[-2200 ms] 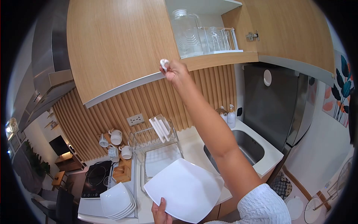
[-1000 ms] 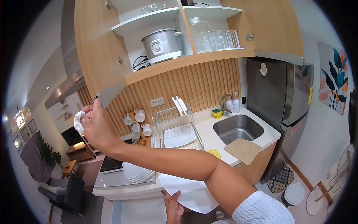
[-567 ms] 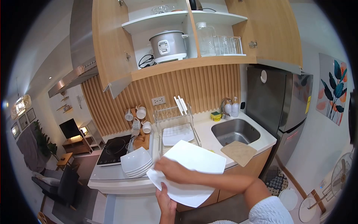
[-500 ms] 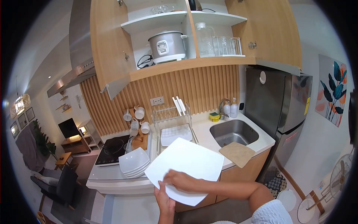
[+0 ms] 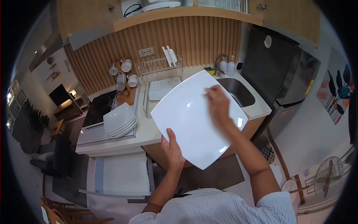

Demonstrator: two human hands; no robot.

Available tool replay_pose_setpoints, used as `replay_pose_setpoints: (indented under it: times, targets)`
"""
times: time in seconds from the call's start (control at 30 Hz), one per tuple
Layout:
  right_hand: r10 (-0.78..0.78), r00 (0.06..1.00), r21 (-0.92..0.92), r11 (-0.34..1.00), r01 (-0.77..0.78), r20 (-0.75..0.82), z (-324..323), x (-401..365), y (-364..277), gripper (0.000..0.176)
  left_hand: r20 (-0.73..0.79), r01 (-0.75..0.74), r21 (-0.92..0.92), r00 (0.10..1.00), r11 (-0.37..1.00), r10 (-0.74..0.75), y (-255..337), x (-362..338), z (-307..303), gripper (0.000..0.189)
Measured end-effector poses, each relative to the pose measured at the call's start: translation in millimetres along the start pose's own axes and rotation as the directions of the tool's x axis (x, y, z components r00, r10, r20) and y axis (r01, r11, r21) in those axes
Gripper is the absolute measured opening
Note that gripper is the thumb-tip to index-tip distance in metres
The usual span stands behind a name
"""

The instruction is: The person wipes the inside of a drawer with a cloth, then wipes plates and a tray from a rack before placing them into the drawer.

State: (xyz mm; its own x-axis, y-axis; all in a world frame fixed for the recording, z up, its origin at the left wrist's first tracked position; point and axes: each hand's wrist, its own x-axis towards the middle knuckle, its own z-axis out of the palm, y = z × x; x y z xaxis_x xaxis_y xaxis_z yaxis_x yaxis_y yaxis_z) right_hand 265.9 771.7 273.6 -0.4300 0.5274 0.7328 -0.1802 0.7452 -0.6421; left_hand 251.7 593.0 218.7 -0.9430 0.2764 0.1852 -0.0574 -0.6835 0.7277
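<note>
A large white square plate [image 5: 186, 123] is tilted up in front of me over the counter's front edge. My left hand [image 5: 173, 151] grips its lower left edge, thumb on the face and fingers behind. My right hand [image 5: 217, 106] is over the plate's upper right face, fingers curled and partly blurred. Whatever is in those fingers, if anything, I cannot make out. A stack of several white square bowls [image 5: 120, 121] stands on the counter to the left. Behind the plate, the metal dish rack [image 5: 146, 108] holds white square plates [image 5: 164, 87].
An open drawer [image 5: 123, 175] juts out below the counter on the left. Cabinet doors [image 5: 84, 26] hang open overhead. Mugs [image 5: 126, 65] hang on a stand beside the black cooktop [image 5: 97, 112]. The sink [image 5: 240, 91], soap bottles [image 5: 231, 68] and fridge [image 5: 276, 63] are on the right.
The view has tipped downward. The plate is now raised and more upright, and my right hand has moved from its lower left part to its upper right. The tan mat by the sink is now hidden.
</note>
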Motion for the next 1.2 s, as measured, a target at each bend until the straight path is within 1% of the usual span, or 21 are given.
replay_pose_setpoints:
  times: [0.03, 0.07, 0.1, 0.13, 0.17, 0.23, 0.3, 0.4, 0.43, 0.5, 0.57, 0.67, 0.73, 0.8, 0.83, 0.9, 0.97, 1.03, 1.1, 1.13, 1.2]
  targets:
    - [-0.348, 0.937, -0.211, 0.913, 0.349, 0.044, 16.2, -10.6, 2.4, 0.006, 0.008, 0.003, -0.001, 1.0, 1.0, -0.003, -4.3, 0.0, 2.0, 0.04]
    - [-0.497, 0.867, -0.174, 0.852, 0.494, 0.027, 34.0, -23.0, -8.6, 0.017, 0.015, -0.022, 0.026, 1.0, 0.999, 0.022, -9.8, 0.3, 4.3, 0.041]
    - [-0.549, 0.835, -0.056, 0.834, 0.549, 0.019, 53.7, -40.2, -18.9, 0.017, 0.02, -0.046, 0.053, 0.999, 0.997, 0.045, -14.0, 0.7, 7.2, 0.043]
    - [-0.547, 0.829, 0.018, 0.836, 0.549, 0.12, 48.2, -46.2, -44.4, 0.02, 0.024, -0.043, 0.054, 0.999, 0.998, 0.042, -14.8, -0.4, 10.0, 0.043]
    - [-0.543, 0.832, 0.018, 0.838, 0.545, 0.116, 48.9, -41.5, -32.0, 0.02, 0.012, -0.049, 0.051, 0.999, 0.997, 0.049, -12.7, -1.5, 11.6, 0.043]
    - [-0.596, 0.802, -0.151, 0.791, 0.593, 0.026, 42.5, -18.1, 7.6, 0.026, -0.008, -0.052, 0.057, 0.999, 0.997, 0.052, -10.4, -1.1, 8.2, 0.043]
    - [-0.292, 0.949, -0.245, 0.935, 0.257, -0.121, -7.3, 21.6, 33.8, 0.028, 0.014, -0.046, 0.053, 0.999, 0.998, 0.045, -7.6, 2.5, -1.0, 0.043]
    - [-0.194, 0.981, -0.093, 0.977, 0.193, -0.003, -0.4, -0.9, 22.3, 0.028, -0.02, -0.085, 0.086, 0.996, 0.993, 0.087, -13.5, 7.6, 0.4, 0.042]
    - [-0.36, 0.932, -0.128, 0.923, 0.362, 0.04, 9.0, -16.8, 19.4, 0.03, -0.05, -0.116, 0.118, 0.991, 0.986, 0.122, -16.5, 9.9, 2.4, 0.041]
    - [-0.472, 0.863, 0.039, 0.88, 0.474, 0.18, 20.7, -66.3, -1.7, 0.03, -0.044, -0.119, 0.135, 0.991, 0.984, 0.126, -17.8, 14.8, -0.6, 0.041]
    - [-0.455, 0.826, 0.176, 0.891, 0.419, 0.334, 6.1, -101.2, -21.5, 0.031, -0.038, -0.13, 0.158, 0.99, 0.979, 0.137, -15.4, 19.2, -3.5, 0.042]
    - [-0.372, 0.852, -0.049, 0.907, 0.417, 0.368, -35.8, -89.5, 14.6, 0.032, -0.088, -0.105, 0.081, 0.99, 0.991, 0.112, -8.7, 23.8, -9.2, 0.039]
    - [-0.353, 0.896, -0.345, 0.833, 0.432, 0.269, -53.3, -63.8, 50.9, 0.026, -0.085, -0.094, 0.086, 0.991, 0.992, 0.102, -8.5, 24.3, -11.3, 0.039]
    - [-0.364, 0.921, -0.458, 0.802, 0.384, 0.134, -59.2, -31.0, 47.3, 0.022, -0.072, -0.073, 0.098, 0.994, 0.992, 0.081, -10.1, 22.0, -10.2, 0.039]
    - [-0.357, 0.925, -0.463, 0.803, 0.376, 0.134, -54.6, -24.0, 46.0, 0.022, -0.081, -0.079, 0.11, 0.993, 0.991, 0.088, -12.5, 19.8, -6.8, 0.039]
    - [-0.234, 0.972, -0.269, 0.936, 0.227, 0.006, -30.1, -17.6, 34.3, 0.024, -0.085, -0.078, 0.125, 0.992, 0.989, 0.089, -16.8, 16.8, -4.7, 0.038]
    - [-0.392, 0.919, -0.204, 0.896, 0.394, 0.055, -5.3, -32.1, 28.5, 0.022, -0.039, -0.121, 0.14, 0.991, 0.983, 0.127, -20.3, 18.3, -5.2, 0.041]
    - [-0.407, 0.893, -0.037, 0.906, 0.421, 0.192, 4.8, -72.7, 6.0, 0.039, -0.038, -0.118, 0.149, 0.991, 0.982, 0.125, -19.6, 17.1, -3.4, 0.04]
    - [-0.435, 0.832, 0.121, 0.899, 0.42, 0.344, -3.5, -106.5, -2.9, 0.042, -0.04, -0.128, 0.154, 0.99, 0.98, 0.135, -19.5, 20.3, -4.9, 0.04]
    - [-0.458, 0.82, 0.136, 0.888, 0.439, 0.344, -10.9, -108.0, 5.9, 0.043, -0.055, -0.124, 0.139, 0.99, 0.982, 0.132, -21.4, 21.9, -8.4, 0.04]
    - [-0.421, 0.859, -0.049, 0.89, 0.453, 0.292, -30.6, -94.3, 31.3, 0.042, -0.079, -0.12, 0.127, 0.988, 0.985, 0.131, -20.4, 22.3, -12.1, 0.04]
